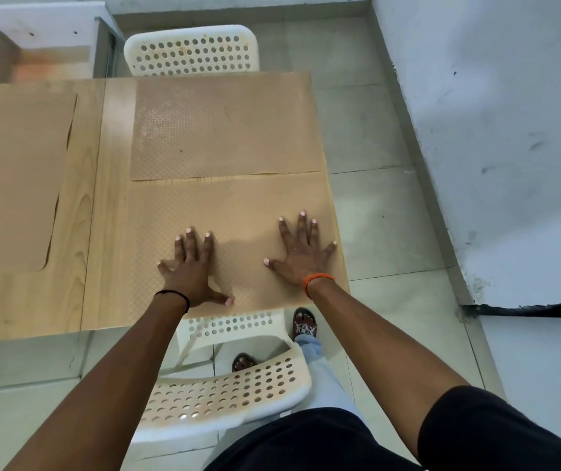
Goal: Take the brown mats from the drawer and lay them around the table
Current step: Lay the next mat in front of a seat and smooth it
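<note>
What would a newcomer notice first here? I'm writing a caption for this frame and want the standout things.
First, the two hands pressed flat, fingers spread, on the near brown mat at the table's right end: left hand, right hand with an orange wristband. Next, a second brown mat lies just beyond it, and a third lies at the left. White perforated chairs stand at the far side and near side.

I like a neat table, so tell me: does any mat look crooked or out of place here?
Slightly. The far mat sits a little skewed against the near mat, which both hands press flat. The left mat shows a second edge along its right side, so there may be two layers.
</note>
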